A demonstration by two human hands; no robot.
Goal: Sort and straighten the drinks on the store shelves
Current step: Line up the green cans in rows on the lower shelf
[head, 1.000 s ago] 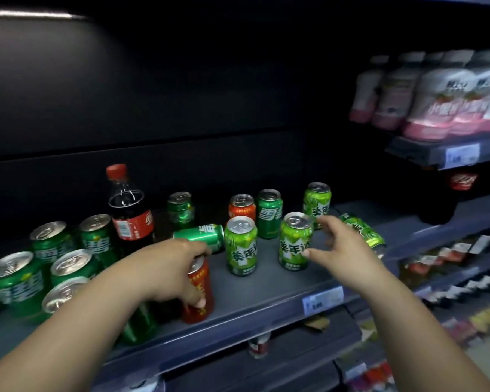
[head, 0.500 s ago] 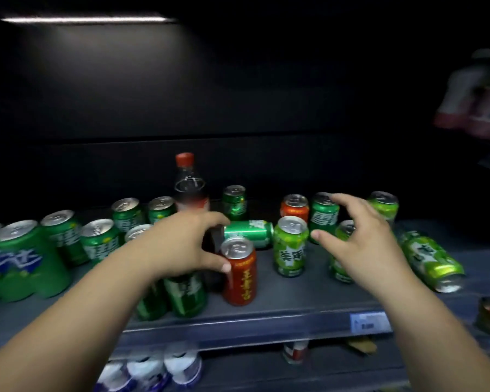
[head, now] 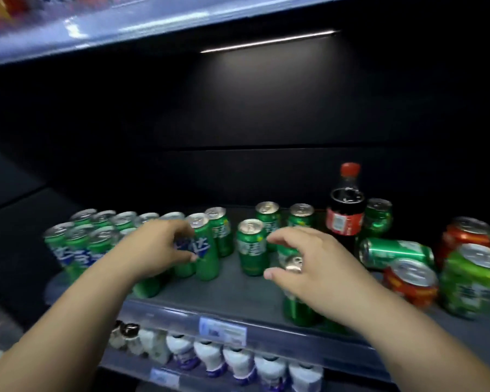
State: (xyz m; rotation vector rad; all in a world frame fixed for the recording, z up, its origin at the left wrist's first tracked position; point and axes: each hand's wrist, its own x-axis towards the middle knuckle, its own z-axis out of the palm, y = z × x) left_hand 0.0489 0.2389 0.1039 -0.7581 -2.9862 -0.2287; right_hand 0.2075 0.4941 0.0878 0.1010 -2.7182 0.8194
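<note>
Left hand [head: 156,250] now round slim can [head: 210,267], right hand [head: 311,267] round glossy can [head: 294,263].

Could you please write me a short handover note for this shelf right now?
Left hand grips the tall green can beside the grouped green cans. Right hand grips the front green can by its top, near the shelf edge.
Done: the grouped cans stand upright at the left.
Left: stand up the lying green can by the cola bottle; sort the red cans and light green can at the right.
</note>
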